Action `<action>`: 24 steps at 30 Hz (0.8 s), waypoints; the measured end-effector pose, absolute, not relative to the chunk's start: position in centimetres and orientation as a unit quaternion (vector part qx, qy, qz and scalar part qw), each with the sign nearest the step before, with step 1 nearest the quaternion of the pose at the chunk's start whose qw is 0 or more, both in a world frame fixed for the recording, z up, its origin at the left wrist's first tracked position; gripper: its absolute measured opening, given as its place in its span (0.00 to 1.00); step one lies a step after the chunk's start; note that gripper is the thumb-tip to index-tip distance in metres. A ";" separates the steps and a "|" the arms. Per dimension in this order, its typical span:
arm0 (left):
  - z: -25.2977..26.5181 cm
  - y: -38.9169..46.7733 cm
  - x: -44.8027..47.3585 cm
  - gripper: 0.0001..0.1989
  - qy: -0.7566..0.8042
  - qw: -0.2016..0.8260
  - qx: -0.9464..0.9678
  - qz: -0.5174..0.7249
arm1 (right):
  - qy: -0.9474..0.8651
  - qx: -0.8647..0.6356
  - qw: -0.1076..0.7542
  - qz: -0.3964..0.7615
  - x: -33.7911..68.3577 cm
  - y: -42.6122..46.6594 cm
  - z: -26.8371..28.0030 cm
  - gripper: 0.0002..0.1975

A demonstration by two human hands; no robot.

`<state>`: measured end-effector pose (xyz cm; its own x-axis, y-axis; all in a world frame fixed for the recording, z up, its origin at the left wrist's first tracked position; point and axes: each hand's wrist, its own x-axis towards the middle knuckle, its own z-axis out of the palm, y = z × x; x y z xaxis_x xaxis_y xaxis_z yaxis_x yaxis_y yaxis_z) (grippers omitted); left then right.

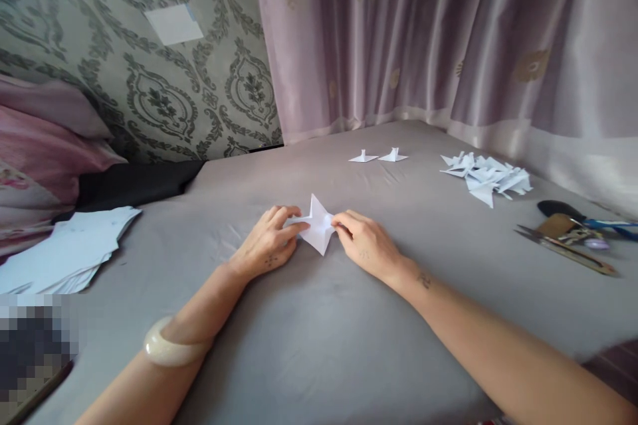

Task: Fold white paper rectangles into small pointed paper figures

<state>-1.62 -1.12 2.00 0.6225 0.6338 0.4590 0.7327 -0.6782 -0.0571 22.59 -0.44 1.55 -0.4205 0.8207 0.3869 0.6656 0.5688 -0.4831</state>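
A folded white paper crane (319,227) is held low over the grey bed sheet (299,332), its pointed wings spread toward and away from me. On its left end my left hand (272,236) is closed, thumb and fingers pinching a narrow paper point. At the opposite end my right hand (366,239) grips the other tip between thumb and forefinger. The fingertips hide parts of both ends. Farther back, two finished-looking paper cranes (393,155) stand side by side on the sheet.
A heap of folded paper pieces (491,176) lies at the right. Closer on that side are scissors (565,249), keys (575,234) and a blue-handled item (611,226). Stacked white paper sheets (70,246) lie at the left, near a black cloth (139,186). Curtains (399,33) hang behind.
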 end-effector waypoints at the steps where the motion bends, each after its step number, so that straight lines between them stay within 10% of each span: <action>1: 2.2 -1.4 -1.4 0.17 -0.379 0.136 -0.893 -0.200 | -0.826 -0.445 0.313 0.149 22.7 -0.2 1.5 0.11; 14: 2.6 -2.5 1.0 0.16 -0.329 0.228 -0.911 -0.101 | -0.828 -0.336 0.361 0.268 22.3 2.6 0.8 0.20; 24: 2.6 -3.7 3.1 0.12 -0.391 0.156 -0.905 -0.059 | -0.832 -0.464 0.264 0.154 23.2 -1.8 3.0 0.15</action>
